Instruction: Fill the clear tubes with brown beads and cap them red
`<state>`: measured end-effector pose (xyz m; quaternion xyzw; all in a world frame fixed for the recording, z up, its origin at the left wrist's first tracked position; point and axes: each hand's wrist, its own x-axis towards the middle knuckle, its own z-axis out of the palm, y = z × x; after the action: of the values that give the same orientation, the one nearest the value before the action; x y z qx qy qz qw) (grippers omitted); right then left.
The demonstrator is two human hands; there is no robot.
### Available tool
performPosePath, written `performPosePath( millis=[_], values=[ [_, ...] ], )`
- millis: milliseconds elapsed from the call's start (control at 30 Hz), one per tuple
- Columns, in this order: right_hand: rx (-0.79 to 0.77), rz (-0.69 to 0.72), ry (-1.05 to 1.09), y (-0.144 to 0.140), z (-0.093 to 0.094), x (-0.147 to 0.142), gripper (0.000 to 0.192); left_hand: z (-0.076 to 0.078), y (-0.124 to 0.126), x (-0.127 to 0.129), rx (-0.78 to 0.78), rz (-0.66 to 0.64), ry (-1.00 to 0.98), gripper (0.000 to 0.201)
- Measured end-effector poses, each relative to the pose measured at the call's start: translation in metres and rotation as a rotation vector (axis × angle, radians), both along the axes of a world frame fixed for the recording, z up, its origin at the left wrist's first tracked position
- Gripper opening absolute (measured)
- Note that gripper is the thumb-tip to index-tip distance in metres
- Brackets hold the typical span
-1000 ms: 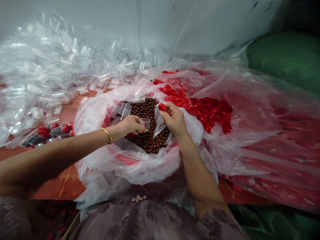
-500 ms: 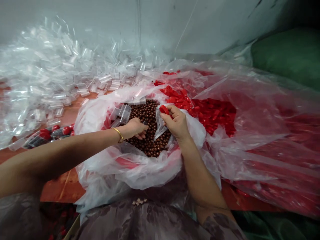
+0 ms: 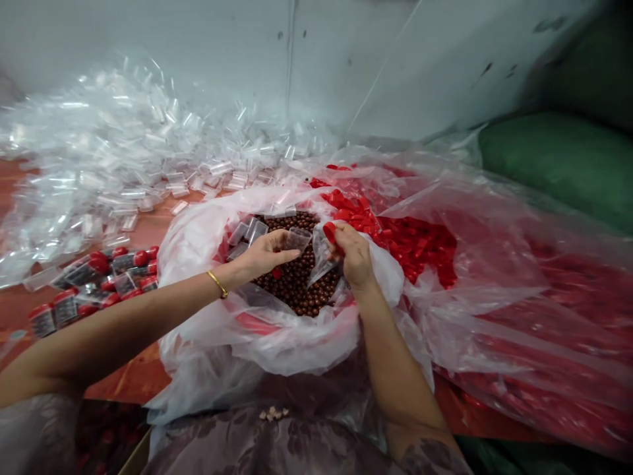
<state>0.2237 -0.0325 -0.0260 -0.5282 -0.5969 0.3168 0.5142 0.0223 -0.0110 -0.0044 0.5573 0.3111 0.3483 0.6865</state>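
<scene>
My left hand (image 3: 270,256), a gold bangle on its wrist, is closed on a clear plastic tube (image 3: 300,239) above small round brown balls (image 3: 301,300). A bit of red shows under its fingers; what it is, I cannot tell. Just to the right, my right hand (image 3: 353,254) pinches a red cap (image 3: 330,231). A pointed, clear plastic piece (image 3: 321,264) hangs at the same hand, its tip over the balls. White plastic sheeting (image 3: 297,343) surrounds the balls. More clear tubes (image 3: 256,231) lie at the left of the balls.
A big heap of clear tubes (image 3: 123,145) covers the back left. Red-capped tubes with dark contents (image 3: 99,277) lie at the left. Loose red caps (image 3: 425,244) spill from a clear plastic bag (image 3: 514,297) on the right. A green sack (image 3: 554,165) stands behind.
My left hand has lifted from the balls, and a clear tube now shows in its fingers. My right hand stays close by with the red cap. The view has shifted slightly.
</scene>
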Motion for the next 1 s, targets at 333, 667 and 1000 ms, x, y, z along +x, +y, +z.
performPosePath(
  millis=[333, 667, 1000],
  values=[
    [0.056, 0.003, -0.667, -0.003, 0.01, -0.013, 0.021, 0.001, -0.01, -0.014, -0.164, 0.034, -0.223, 0.046],
    [-0.225, 0.389, -1.428, -0.004, 0.036, -0.057, 0.022, -0.014, -0.017, -0.031, -0.188, 0.083, -0.16, 0.052],
    [-0.093, 0.165, -0.3, 0.01, 0.045, -0.032, 0.037, -0.015, -0.021, -0.032, -0.178, 0.025, -0.166, 0.051]
  ],
)
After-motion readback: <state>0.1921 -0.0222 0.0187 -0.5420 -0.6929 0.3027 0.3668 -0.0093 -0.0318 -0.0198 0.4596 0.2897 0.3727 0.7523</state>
